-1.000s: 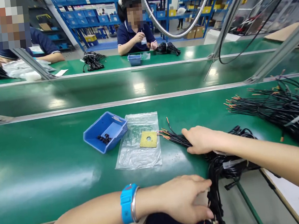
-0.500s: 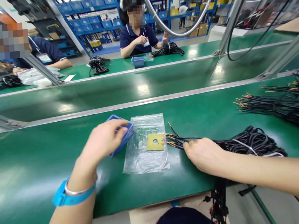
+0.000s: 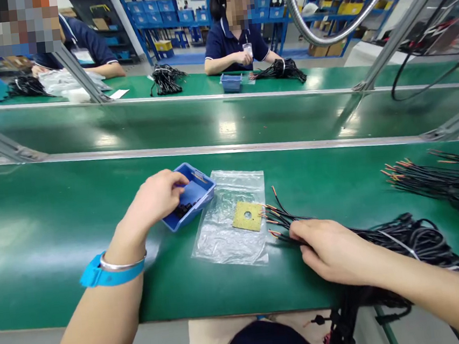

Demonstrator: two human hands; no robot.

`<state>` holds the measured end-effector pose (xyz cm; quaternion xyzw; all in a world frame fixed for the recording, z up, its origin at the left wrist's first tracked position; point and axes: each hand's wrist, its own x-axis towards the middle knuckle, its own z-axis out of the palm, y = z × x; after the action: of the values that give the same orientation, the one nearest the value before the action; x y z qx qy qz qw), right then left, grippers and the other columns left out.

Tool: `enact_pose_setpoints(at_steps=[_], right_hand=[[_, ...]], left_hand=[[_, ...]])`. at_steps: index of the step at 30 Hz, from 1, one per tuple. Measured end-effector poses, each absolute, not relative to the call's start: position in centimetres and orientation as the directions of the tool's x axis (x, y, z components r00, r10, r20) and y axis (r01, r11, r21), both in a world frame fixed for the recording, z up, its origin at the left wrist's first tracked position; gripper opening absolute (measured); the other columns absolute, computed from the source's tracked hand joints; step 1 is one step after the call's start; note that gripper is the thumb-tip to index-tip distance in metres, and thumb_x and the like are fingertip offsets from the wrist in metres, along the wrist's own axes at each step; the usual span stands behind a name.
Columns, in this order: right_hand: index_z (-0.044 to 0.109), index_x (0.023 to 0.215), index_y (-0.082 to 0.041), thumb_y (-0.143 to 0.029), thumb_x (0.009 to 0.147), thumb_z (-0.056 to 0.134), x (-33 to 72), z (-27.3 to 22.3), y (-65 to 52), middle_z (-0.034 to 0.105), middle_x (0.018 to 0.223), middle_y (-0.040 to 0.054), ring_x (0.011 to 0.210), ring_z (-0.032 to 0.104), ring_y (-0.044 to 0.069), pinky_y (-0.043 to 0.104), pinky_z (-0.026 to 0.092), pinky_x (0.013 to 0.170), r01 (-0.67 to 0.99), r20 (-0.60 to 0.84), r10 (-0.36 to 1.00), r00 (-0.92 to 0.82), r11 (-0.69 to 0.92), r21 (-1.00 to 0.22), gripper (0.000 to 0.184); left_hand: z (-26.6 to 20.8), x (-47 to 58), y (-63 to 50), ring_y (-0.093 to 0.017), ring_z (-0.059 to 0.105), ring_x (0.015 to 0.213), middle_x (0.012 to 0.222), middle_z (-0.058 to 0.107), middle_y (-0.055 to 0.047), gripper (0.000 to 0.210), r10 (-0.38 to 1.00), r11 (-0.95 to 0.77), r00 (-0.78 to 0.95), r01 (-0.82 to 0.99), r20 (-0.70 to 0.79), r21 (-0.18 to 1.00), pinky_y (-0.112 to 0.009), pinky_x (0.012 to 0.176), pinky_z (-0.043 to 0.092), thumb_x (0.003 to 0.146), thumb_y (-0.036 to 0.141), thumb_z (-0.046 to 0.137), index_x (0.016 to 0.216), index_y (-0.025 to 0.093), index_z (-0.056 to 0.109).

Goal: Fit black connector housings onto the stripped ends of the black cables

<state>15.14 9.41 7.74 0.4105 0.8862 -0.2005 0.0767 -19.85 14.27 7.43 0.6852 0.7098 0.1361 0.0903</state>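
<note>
My left hand (image 3: 157,198) is over the left side of a small blue bin (image 3: 204,202), fingers curled together; anything between them is hidden. Small black parts (image 3: 183,209) lie in the bottom of that bin. My right hand (image 3: 328,249) is closed around several black cables (image 3: 284,216), near their stripped ends, which fan out to the left. Those ends meet the right edge of a square yellowish plate (image 3: 247,216) with a round hole. Under the plate lies a clear plastic bag (image 3: 231,247), flat on the green table.
A tied coil of black cable (image 3: 418,240) lies right of my right hand, and more cables (image 3: 436,176) beyond it. Black connectors (image 3: 341,323) hang over the front edge. Metal rails and posts cross behind. Two people sit at the far bench, one behind another blue bin (image 3: 231,82).
My left hand has drawn back leftward across the blue bin, uncovering its inside and the black parts. My right hand still holds the cables. The whole view has shifted slightly.
</note>
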Motion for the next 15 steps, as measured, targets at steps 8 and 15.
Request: enact_pose_setpoints(at_steps=[8, 15], right_hand=[[0.044, 0.079, -0.023, -0.033, 0.097, 0.037, 14.8, 8.1, 9.8, 0.043, 0.060, -0.0056, 0.054, 0.039, 0.013, 0.026, 0.029, 0.056, 0.633, -0.207, 0.690, -0.693, 0.447, -0.632, 0.021], [0.041, 0.081, -0.024, -0.028, 0.091, 0.038, 15.1, 7.8, 9.8, 0.039, 0.058, -0.0074, 0.051, 0.035, 0.012, 0.025, 0.027, 0.053, 0.624, -0.095, 0.781, -0.617, 0.411, -0.665, 0.012]], left_hand=[[8.1, -13.6, 10.3, -0.016, 0.071, 0.075, 0.087, 0.077, -0.008, 0.027, 0.984, 0.180, 0.023, -0.232, -0.179, 0.956, -0.026, 0.076, 0.058, 0.063, 0.023, 0.084, 0.088, 0.013, 0.078], [6.0, -9.9, 9.2, -0.012, 0.070, 0.067, 0.080, 0.074, -0.004, 0.031, 0.918, 0.332, 0.344, -0.391, -0.199, 0.859, -0.019, 0.061, 0.056, 0.066, 0.022, 0.088, 0.090, 0.012, 0.074]])
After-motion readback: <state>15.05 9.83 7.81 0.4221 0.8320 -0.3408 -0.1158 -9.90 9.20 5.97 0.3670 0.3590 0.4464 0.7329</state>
